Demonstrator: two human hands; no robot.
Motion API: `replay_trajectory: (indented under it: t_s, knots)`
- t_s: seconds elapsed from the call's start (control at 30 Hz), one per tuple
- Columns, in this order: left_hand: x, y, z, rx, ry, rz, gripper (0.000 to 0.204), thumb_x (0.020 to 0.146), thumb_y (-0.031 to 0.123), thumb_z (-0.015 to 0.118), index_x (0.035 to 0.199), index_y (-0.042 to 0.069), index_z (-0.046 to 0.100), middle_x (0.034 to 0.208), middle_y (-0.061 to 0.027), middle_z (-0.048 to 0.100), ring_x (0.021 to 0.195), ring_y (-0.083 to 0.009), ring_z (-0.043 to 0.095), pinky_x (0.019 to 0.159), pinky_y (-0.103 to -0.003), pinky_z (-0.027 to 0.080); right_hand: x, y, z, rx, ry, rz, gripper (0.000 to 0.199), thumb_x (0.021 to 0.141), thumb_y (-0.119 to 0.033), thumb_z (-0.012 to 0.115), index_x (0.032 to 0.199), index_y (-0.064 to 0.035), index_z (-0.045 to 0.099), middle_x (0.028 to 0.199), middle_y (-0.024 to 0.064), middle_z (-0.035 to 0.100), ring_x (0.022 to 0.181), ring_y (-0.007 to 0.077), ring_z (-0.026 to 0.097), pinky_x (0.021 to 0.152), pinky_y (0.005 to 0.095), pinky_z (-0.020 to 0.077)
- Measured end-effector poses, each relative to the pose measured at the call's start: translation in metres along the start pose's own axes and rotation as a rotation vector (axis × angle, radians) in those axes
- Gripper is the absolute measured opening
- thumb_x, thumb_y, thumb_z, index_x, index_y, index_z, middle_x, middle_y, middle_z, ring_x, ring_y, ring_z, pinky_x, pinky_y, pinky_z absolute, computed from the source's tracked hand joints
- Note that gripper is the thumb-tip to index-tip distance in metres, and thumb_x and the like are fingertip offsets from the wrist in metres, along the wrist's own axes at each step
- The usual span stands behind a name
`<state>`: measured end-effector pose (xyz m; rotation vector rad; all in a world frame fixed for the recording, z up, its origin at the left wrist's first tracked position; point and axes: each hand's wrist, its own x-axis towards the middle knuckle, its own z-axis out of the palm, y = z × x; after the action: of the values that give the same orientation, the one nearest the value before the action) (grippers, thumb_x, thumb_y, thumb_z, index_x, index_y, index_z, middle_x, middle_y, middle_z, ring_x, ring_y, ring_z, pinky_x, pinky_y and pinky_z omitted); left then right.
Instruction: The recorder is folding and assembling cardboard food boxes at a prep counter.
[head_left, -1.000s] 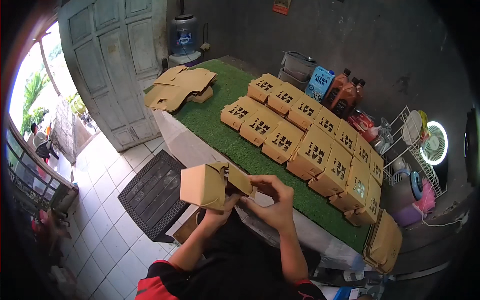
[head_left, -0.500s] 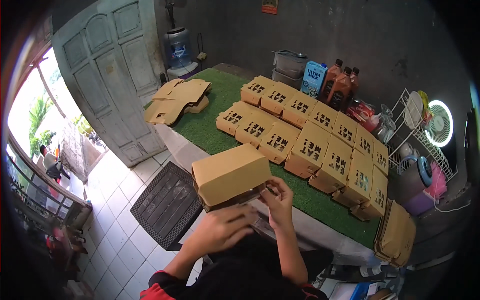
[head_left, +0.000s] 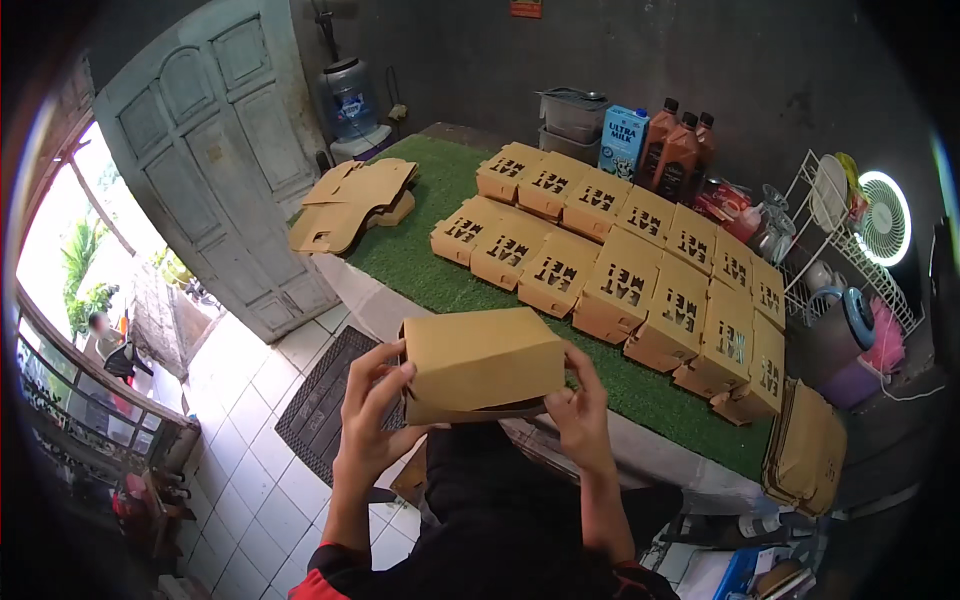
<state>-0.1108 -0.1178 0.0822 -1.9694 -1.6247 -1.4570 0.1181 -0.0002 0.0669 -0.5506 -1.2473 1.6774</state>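
Gripping a brown cardboard box (head_left: 482, 364), left hand (head_left: 372, 420) and right hand (head_left: 580, 410) raised.

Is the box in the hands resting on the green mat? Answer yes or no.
No, both hands, left hand and right hand, hold the cardboard box in front of the green mat.

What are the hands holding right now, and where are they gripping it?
A plain brown cardboard box, held by its two ends: left hand on the left end, right hand on the right lower edge.
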Motion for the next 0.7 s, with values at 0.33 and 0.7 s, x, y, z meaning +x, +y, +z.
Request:
replay_trajectory:
  t_s: [0.33, 0.7]
  knots:
    - [0.001, -0.003, 0.032, -0.284, 0.191, -0.167, 0.097, 0.074, 0.052, 0.082, 0.144, -0.003, 0.041, 0.13, -0.0193, 0.055, 0.12, -0.0318, 0.057, 0.101, -0.042, 0.046, -0.003, -0.014, -0.002, -0.591, -0.075, -0.592, 0.093, 0.059, -0.048, 0.091, 0.133, -0.0021, 0.057, 0.132, 0.0228, 0.058, 0.121, 0.0363, 0.059, 0.101, 0.0444, 0.0488]
    - [-0.011, 0.006, 0.048, -0.566, 0.328, -0.409, 0.116, 0.067, 0.058, 0.085, 0.149, -0.004, 0.031, 0.14, -0.0217, 0.05, 0.129, -0.0284, 0.052, 0.105, -0.041, 0.043, -0.004, -0.044, 0.003, -0.823, -0.118, -0.695, 0.072, 0.055, -0.049, 0.093, 0.108, -0.006, 0.069, 0.132, 0.0175, 0.057, 0.116, 0.033, 0.058, 0.094, 0.0421, 0.0493]
